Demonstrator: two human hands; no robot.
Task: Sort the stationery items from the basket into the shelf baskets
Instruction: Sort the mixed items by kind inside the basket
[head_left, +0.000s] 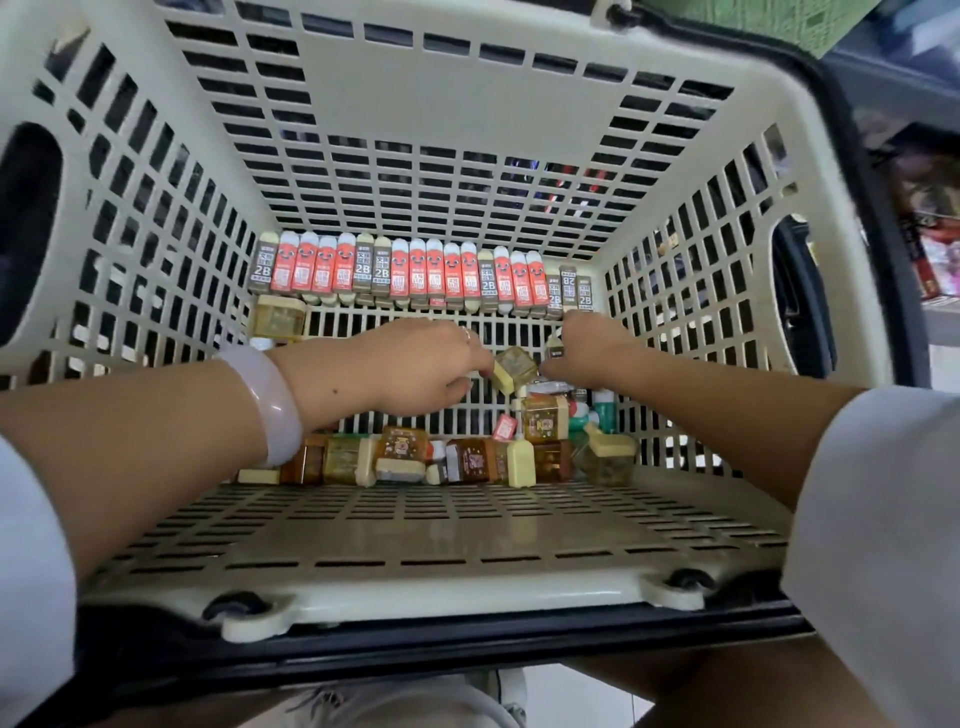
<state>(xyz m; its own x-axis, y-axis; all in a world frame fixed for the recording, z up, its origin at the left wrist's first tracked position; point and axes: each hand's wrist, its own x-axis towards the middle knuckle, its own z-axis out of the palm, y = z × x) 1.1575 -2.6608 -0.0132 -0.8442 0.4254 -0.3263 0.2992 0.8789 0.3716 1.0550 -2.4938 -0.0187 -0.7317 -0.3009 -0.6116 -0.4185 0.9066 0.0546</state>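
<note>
I look down into a cream slatted basket (467, 525). A row of red and brown "2B" erasers (415, 273) stands along its far wall. Small amber boxes with cream lids (467, 460) lie heaped near the front wall. One amber cube box (515, 370) is tilted between my hands. My left hand (415, 366), with a pale bangle on the wrist, pinches the cube's cream lid. My right hand (592, 353) is curled round a small brown eraser (555, 345), and its thumb touches the cube's other side.
Another amber box (278, 317) lies at the basket's far left corner. Green-capped items (602, 413) sit at the right of the heap. Shelves with packaged goods (930, 218) are to the right, outside the basket. A black handle (415, 649) runs along the near rim.
</note>
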